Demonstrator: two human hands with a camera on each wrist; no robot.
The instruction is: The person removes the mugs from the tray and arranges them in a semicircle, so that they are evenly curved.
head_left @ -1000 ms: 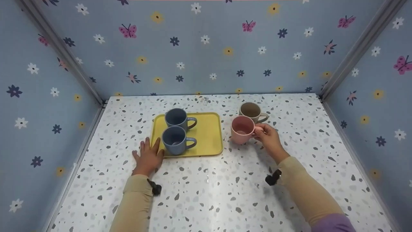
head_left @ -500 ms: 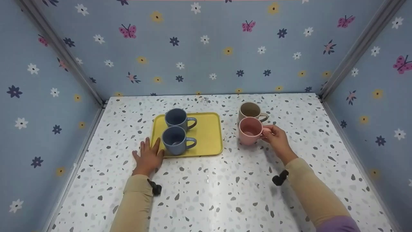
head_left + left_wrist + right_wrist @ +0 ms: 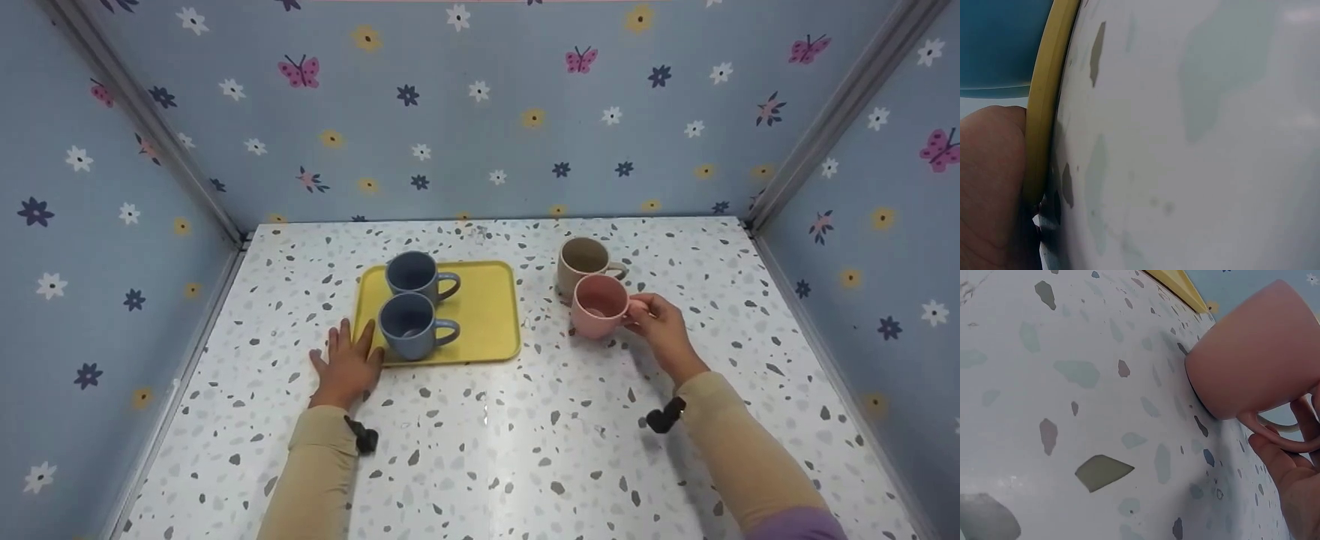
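Observation:
My right hand (image 3: 664, 335) pinches the handle of a pink mug (image 3: 598, 309), its thumb and fingers on the loop in the right wrist view. The pink mug (image 3: 1255, 354) is upright, at or just above the tabletop; I cannot tell which. Close behind it stands a beige mug (image 3: 574, 264), partly covered by it. On a yellow tray (image 3: 484, 311) two blue mugs stand one behind the other, a front mug (image 3: 405, 334) and a rear mug (image 3: 409, 274), handles to the right. My left hand (image 3: 346, 367) lies with fingers spread at the tray's front left corner, touching its edge.
The white speckled tabletop (image 3: 480, 435) reaches back to a blue patterned wall (image 3: 480, 120). Side panels with the same pattern stand left and right, with grey posts at the corners. Each wrist carries a small black camera.
My right hand has moved the pink mug to the right, away from the tray and in front of the beige mug. The left hand, the tray and the blue mugs have stayed put.

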